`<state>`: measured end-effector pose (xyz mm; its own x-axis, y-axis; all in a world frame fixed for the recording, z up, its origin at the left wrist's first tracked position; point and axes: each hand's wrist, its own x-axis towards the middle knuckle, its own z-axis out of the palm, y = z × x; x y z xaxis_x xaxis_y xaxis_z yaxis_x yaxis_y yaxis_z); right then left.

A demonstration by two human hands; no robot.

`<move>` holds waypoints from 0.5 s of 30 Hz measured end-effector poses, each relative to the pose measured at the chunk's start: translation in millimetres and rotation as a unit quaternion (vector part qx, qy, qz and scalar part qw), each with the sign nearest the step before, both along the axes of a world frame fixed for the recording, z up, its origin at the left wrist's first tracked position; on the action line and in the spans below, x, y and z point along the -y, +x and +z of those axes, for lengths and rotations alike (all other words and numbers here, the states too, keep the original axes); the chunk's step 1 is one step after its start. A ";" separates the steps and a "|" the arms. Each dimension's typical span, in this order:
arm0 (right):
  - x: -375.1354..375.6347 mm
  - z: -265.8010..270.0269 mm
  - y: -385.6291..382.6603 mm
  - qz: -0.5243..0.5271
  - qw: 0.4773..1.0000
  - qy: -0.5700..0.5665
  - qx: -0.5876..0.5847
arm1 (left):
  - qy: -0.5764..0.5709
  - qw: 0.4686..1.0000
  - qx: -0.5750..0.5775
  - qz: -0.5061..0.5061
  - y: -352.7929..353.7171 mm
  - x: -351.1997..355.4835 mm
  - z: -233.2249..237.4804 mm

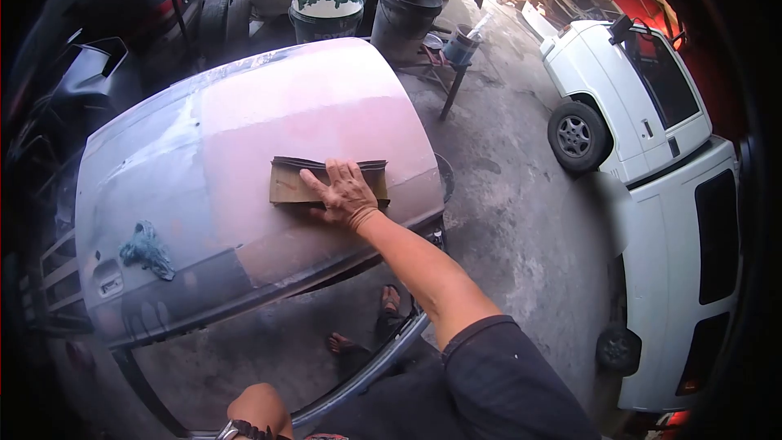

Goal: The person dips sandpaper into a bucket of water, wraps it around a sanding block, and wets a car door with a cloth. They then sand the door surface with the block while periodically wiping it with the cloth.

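Observation:
My right hand (346,195) lies over a brown sanding block (287,183), which appears to be wrapped in folded sandpaper with dark edges. Its fingers are spread across the top, and the thumb side is partly hidden. Under the block is a detached car door (318,126), lying flat with patches of pink, pale and grey coating. At the bottom edge, my left hand (261,409) shows only in part, above a dark wristwatch (244,432); its fingers are not visible. A crumpled teal cloth (147,251) rests on the door's grey left part, near the handle recess (107,281).
Behind the door stand a green-and-white bucket (326,16), a black bucket (406,20) and a small can (462,45). A white van (676,220) is parked on the right on the concrete floor (521,220). The door's window frame (358,391) reaches toward my body.

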<state>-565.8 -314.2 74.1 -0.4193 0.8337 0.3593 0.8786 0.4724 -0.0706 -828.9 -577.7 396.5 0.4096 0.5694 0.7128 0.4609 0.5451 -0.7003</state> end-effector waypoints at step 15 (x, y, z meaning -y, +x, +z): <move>0.2 3.4 -0.1 -0.006 0.999 -0.032 0.037 | -0.038 0.983 0.044 0.173 -29.0 56.7 -21.2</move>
